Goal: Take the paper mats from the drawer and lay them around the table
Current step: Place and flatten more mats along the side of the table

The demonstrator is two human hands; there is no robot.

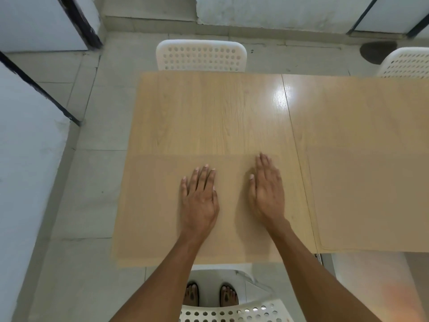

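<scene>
At the near edge of the desk (209,112), a brown paper mat (151,205) is laid flat, overhanging that edge slightly. Both hands are pressed palm-down on it, side by side: the left hand (199,196) and the right hand (267,194), fingers (204,176) extended, nothing gripped. A second mat (371,201) is seen along the same edge to the right. White chairs (200,55) are set around.

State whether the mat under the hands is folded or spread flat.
Spread flat: the mat lies level on the table, with both hands, left and right, palm-down on it.
</scene>
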